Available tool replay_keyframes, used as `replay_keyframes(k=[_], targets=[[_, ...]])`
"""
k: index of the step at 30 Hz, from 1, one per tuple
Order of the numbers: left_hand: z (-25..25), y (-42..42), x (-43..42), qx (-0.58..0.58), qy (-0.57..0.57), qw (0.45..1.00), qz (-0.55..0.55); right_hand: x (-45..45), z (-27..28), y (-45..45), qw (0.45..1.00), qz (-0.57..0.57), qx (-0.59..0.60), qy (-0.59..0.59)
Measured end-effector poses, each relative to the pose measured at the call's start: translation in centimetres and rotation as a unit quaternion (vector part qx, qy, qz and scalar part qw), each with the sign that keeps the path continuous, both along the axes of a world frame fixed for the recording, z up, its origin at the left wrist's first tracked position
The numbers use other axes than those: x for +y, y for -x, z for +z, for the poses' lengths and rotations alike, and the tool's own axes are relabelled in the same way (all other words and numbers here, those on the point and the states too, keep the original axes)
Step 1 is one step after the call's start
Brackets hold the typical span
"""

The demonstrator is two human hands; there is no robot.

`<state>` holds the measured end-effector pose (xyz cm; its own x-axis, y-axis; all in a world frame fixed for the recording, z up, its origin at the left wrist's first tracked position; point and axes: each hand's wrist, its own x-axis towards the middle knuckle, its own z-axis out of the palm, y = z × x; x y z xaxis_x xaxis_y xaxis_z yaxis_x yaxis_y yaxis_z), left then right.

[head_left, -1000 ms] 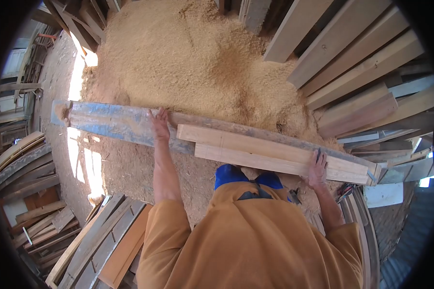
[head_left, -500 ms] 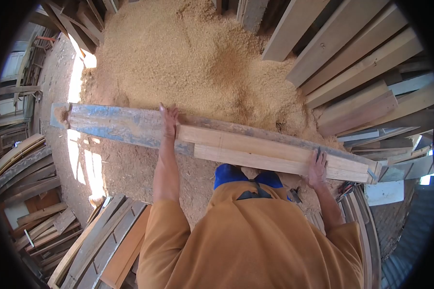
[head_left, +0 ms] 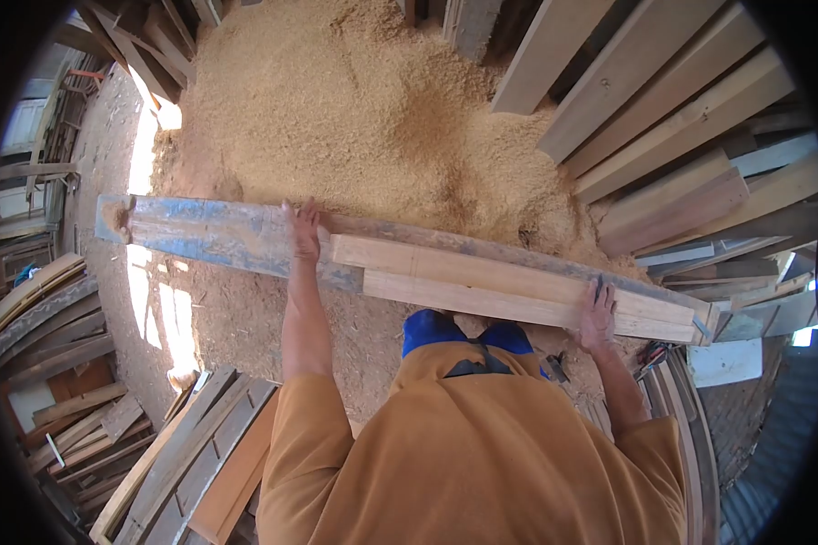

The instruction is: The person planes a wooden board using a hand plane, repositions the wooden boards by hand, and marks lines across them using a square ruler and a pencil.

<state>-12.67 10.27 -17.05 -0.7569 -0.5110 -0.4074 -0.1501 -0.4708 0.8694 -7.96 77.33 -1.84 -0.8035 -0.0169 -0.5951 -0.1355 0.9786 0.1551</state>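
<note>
A long, worn plank with blue paint (head_left: 209, 227) lies across the view. On its right half rest two pale wooden boards side by side, the farther board (head_left: 445, 263) and the nearer board (head_left: 482, 298). My left hand (head_left: 305, 232) lies on the painted plank, just left of the boards' ends, fingers apart and holding nothing. Over the right part of the boards, my right hand (head_left: 598, 316) rests with its fingers stretched across them. A dark mark or small object, too small to make out, shows at its fingertips.
Sawdust (head_left: 336, 109) covers the ground beyond the plank. Thick beams (head_left: 627, 82) lean at the upper right. Stacked boards (head_left: 182, 454) lie at the lower left, with more timber (head_left: 54, 318) at the far left. A white panel (head_left: 725, 365) is at the right.
My left hand moved right to the boards' ends, then back left along the painted plank. My right hand has stayed on the boards.
</note>
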Motion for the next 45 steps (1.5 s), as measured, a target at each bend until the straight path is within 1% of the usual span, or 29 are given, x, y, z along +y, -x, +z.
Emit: replay_keyframes(k=[3, 4, 5, 7, 10, 11, 14, 17, 18, 19, 21, 22, 23, 26, 29, 32, 35, 38, 41, 45], targets=[[1.4, -0.5, -0.8, 0.008, 0.042, 0.998, 0.035, 0.1, 0.1, -0.1, 1.000, 0.003, 0.001, -0.003], [-1.2, -0.8, -0.9, -0.005, 0.057, 0.998, -0.011, 0.0, 0.2, -0.1, 1.000, 0.004, 0.000, -0.003], [-5.8, -1.4, -1.0, -0.018, 0.072, 0.996, -0.057, -0.1, 0.2, -0.1, 1.000, 0.007, -0.001, -0.002], [-2.6, -1.0, 2.6, -0.048, -0.095, 0.990, -0.098, -0.2, 0.3, 0.0, 1.000, 0.000, 0.001, -0.002], [-3.9, -1.0, 0.9, 0.009, -0.010, 0.998, -0.065, -0.1, 0.2, -0.1, 1.000, -0.001, 0.004, -0.005], [-1.9, -1.2, 1.6, 0.004, 0.005, 0.998, -0.056, -0.1, 0.1, -0.1, 1.000, 0.000, 0.007, -0.006], [-0.4, -0.7, 0.1, 0.028, 0.014, 0.999, 0.010, 0.0, 0.0, 0.0, 1.000, -0.007, -0.002, -0.007], [-0.2, -0.5, -0.9, 0.014, -0.001, 0.999, 0.049, 0.3, -0.5, -0.1, 1.000, -0.003, 0.004, -0.008], [-1.0, -0.4, -0.3, 0.019, -0.019, 0.999, 0.031, 0.4, -0.5, -0.2, 1.000, -0.002, 0.007, -0.004], [-4.2, -0.8, 0.0, 0.024, -0.036, 0.999, 0.013, 0.3, -0.3, -0.2, 1.000, 0.000, 0.010, -0.001], [-4.7, -0.7, 0.9, 0.023, -0.017, 0.999, -0.034, 0.2, -0.4, -0.3, 1.000, -0.002, 0.016, 0.010], [-2.8, -0.2, 1.7, 0.017, 0.019, 0.998, -0.064, 0.3, -0.5, -0.3, 1.000, -0.006, 0.019, 0.015], [-2.3, -0.4, 2.0, 0.010, 0.054, 0.994, -0.093, 0.4, -0.6, -0.3, 1.000, -0.008, 0.021, 0.020], [-1.4, -1.0, 1.0, 0.027, 0.052, 0.993, -0.099, 0.4, -0.7, -0.2, 1.000, -0.011, 0.015, 0.020], [-0.6, -0.7, -0.5, 0.028, 0.016, 0.999, 0.004, 0.6, -0.8, -0.5, 0.999, -0.007, 0.022, 0.024], [-0.7, -0.4, 0.2, -0.014, -0.044, 0.997, 0.067, 0.7, -0.9, -0.4, 1.000, 0.000, 0.021, 0.016], [-1.0, -1.0, 3.2, -0.024, -0.013, 0.997, -0.076, 0.2, -0.3, -0.1, 1.000, -0.011, 0.006, 0.011], [-0.5, -0.5, 2.3, -0.051, 0.031, 0.995, -0.080, 0.5, -0.9, -0.4, 1.000, -0.007, 0.026, 0.017], [0.4, -0.1, 1.6, -0.019, 0.020, 0.999, -0.025, 0.4, -0.6, -0.3, 0.999, -0.010, 0.022, 0.023], [2.8, 0.2, 1.9, -0.041, 0.023, 0.998, -0.029, 0.0, 0.1, 0.0, 1.000, -0.014, 0.003, 0.010]])
